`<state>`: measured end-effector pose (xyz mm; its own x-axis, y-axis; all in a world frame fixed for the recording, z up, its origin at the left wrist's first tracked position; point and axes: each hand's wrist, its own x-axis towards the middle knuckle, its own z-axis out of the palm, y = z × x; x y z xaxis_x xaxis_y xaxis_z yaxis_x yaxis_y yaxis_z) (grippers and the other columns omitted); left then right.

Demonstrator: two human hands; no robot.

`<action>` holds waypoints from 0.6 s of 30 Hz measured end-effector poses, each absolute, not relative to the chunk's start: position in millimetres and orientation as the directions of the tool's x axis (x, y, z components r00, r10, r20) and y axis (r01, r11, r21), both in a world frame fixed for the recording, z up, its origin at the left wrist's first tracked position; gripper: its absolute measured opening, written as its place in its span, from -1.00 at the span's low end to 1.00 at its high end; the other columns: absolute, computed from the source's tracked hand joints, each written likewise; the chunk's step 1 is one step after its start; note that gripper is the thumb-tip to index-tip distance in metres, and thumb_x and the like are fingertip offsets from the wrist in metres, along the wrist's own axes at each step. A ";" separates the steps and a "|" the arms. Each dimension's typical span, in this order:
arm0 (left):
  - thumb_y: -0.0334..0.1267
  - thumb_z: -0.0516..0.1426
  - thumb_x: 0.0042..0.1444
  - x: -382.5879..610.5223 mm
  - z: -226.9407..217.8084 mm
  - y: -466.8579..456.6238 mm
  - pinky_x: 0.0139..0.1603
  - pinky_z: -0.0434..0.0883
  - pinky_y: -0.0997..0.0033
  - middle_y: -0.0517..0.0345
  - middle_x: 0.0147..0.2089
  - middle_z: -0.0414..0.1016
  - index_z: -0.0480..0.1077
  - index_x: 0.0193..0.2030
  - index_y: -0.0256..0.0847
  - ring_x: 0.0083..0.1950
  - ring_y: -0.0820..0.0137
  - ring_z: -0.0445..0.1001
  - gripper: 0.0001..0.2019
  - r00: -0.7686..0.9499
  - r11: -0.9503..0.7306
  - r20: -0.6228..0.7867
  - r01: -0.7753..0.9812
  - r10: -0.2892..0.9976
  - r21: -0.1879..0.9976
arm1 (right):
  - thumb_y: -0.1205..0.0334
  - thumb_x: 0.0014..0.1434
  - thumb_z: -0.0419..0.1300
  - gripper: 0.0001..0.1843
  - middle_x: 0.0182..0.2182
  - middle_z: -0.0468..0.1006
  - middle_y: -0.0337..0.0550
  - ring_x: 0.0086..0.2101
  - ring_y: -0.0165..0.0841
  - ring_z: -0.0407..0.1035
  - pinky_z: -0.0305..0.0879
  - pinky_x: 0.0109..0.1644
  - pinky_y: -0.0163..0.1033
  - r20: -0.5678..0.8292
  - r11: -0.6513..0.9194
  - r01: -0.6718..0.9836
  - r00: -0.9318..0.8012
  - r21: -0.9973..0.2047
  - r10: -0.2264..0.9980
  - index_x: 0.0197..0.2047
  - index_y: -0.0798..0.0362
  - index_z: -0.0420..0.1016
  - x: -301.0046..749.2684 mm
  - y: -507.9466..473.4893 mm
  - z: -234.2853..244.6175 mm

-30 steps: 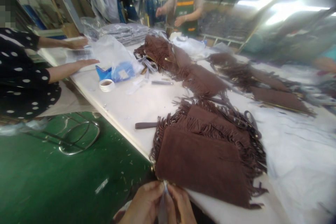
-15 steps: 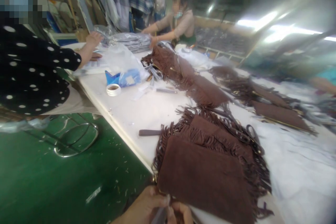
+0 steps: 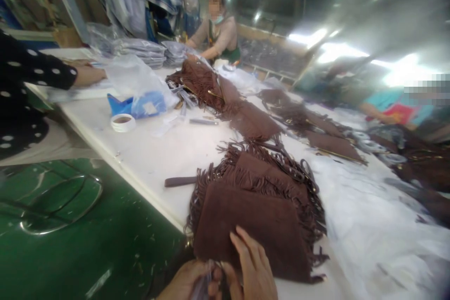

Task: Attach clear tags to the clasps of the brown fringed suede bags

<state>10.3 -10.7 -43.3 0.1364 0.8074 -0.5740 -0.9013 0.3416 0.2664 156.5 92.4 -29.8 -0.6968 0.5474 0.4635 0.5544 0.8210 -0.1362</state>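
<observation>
A dark brown fringed pouch lies flat at the table's near edge, on top of more brown fringed pouches. My left hand is closed at the pouch's near left corner, its fingers pinching a thin greyish piece whose kind I cannot make out. Beside it my right hand rests on the pouch's near edge, fingers stretched over the brown surface and thumb close to the left hand's fingertips. From the left of the pile sticks out a brown strap.
On the white table are a tape roll, a blue packet, a clear plastic bag and further brown pouches. A co-worker's arm reaches in from the left; other people work at the back and right.
My right hand has spread from beside the left hand onto the pouch. The left hand stays pinched at the near corner. The view has swung right.
</observation>
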 end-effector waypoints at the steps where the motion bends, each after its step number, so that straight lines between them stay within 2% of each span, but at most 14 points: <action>1: -0.13 0.33 0.00 10.6 -42.2 -8.8 -0.37 0.38 0.43 0.14 -0.57 0.33 0.49 -0.43 -0.34 -0.44 0.30 0.45 -0.74 0.177 0.359 -0.559 -0.904 0.810 0.233 | 0.06 0.32 0.02 -0.55 0.14 0.45 0.00 0.03 -0.16 0.41 0.42 -0.03 -0.10 0.449 0.813 0.560 -0.692 -0.159 0.565 0.19 0.08 0.35 155.9 90.2 -29.6; 3: -0.19 0.32 0.02 8.1 -39.6 -7.2 -0.33 0.39 0.44 0.14 -0.54 0.36 0.47 -0.45 -0.36 -0.38 0.28 0.49 -0.76 0.245 0.382 -0.522 -0.908 0.817 0.173 | 0.06 0.32 0.04 -0.52 0.18 0.40 0.00 0.06 -0.15 0.37 0.39 0.01 -0.08 0.414 0.799 0.574 -0.693 -0.179 0.590 0.23 0.07 0.31 155.9 85.5 -30.4; 6: -0.24 0.27 0.11 2.7 -39.1 -11.0 -0.20 0.43 0.34 0.03 -0.47 0.46 0.49 -0.41 -0.41 -0.36 0.28 0.52 -0.78 0.241 0.350 -0.480 -0.924 0.844 0.151 | 0.07 0.28 0.11 -0.46 0.22 0.35 0.00 0.09 -0.13 0.33 0.37 0.04 -0.07 0.384 0.801 0.574 -0.710 -0.172 0.591 0.27 0.08 0.26 157.8 82.2 -33.2; 10: -0.17 0.21 0.21 1.2 -47.3 -22.1 0.00 0.42 0.19 -0.20 -0.21 0.55 0.52 -0.16 -0.45 -0.20 0.21 0.55 -0.71 0.203 0.317 -0.452 -0.929 0.869 0.192 | 0.05 0.28 0.12 -0.46 0.23 0.34 0.00 0.10 -0.13 0.31 0.36 0.05 -0.05 0.378 0.795 0.583 -0.707 -0.168 0.598 0.26 0.08 0.26 159.5 83.9 -34.1; 12: -0.11 0.25 0.17 0.8 -51.1 -26.8 0.00 0.41 0.20 -0.26 -0.15 0.55 0.51 -0.08 -0.45 -0.15 0.17 0.55 -0.63 0.182 0.313 -0.440 -0.918 0.879 0.245 | 0.03 0.29 0.11 -0.46 0.22 0.35 -0.01 0.09 -0.14 0.32 0.37 0.03 -0.07 0.385 0.807 0.571 -0.718 -0.154 0.581 0.26 0.08 0.27 160.0 85.1 -33.2; 14: -0.04 0.30 0.10 -2.0 -51.8 -30.2 -0.11 0.43 0.27 -0.25 -0.18 0.55 0.51 -0.07 -0.44 -0.20 0.18 0.54 -0.56 0.130 0.302 -0.456 -0.895 0.881 0.328 | 0.01 0.30 0.09 -0.46 0.21 0.37 -0.01 0.08 -0.16 0.34 0.38 0.01 -0.09 0.396 0.819 0.557 -0.727 -0.136 0.560 0.26 0.07 0.28 160.5 85.8 -32.4; 16: 0.01 0.31 0.07 -7.6 -48.6 -32.6 -0.21 0.43 0.31 -0.21 -0.23 0.56 0.52 -0.09 -0.42 -0.27 0.20 0.53 -0.52 0.020 0.273 -0.497 -0.855 0.868 0.442 | 0.01 0.31 0.07 -0.49 0.20 0.39 -0.03 0.06 -0.17 0.35 0.37 0.01 -0.09 0.416 0.825 0.552 -0.727 -0.120 0.546 0.24 0.07 0.30 161.2 85.9 -32.5; 18: 0.06 0.30 0.06 -13.5 -42.6 -34.0 -0.19 0.43 0.30 -0.15 -0.26 0.56 0.52 -0.10 -0.40 -0.28 0.21 0.52 -0.51 -0.082 0.245 -0.514 -0.807 0.854 0.537 | 0.03 0.32 0.07 -0.52 0.19 0.40 -0.05 0.05 -0.17 0.36 0.35 0.02 -0.10 0.430 0.829 0.548 -0.726 -0.108 0.536 0.23 0.06 0.33 162.0 86.1 -33.6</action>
<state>-13.5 -34.0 -42.6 -0.0824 0.8539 -0.5139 -0.8071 0.2453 0.5370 162.0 86.1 -33.6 -0.7262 0.5361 0.4304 0.5482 0.8293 -0.1079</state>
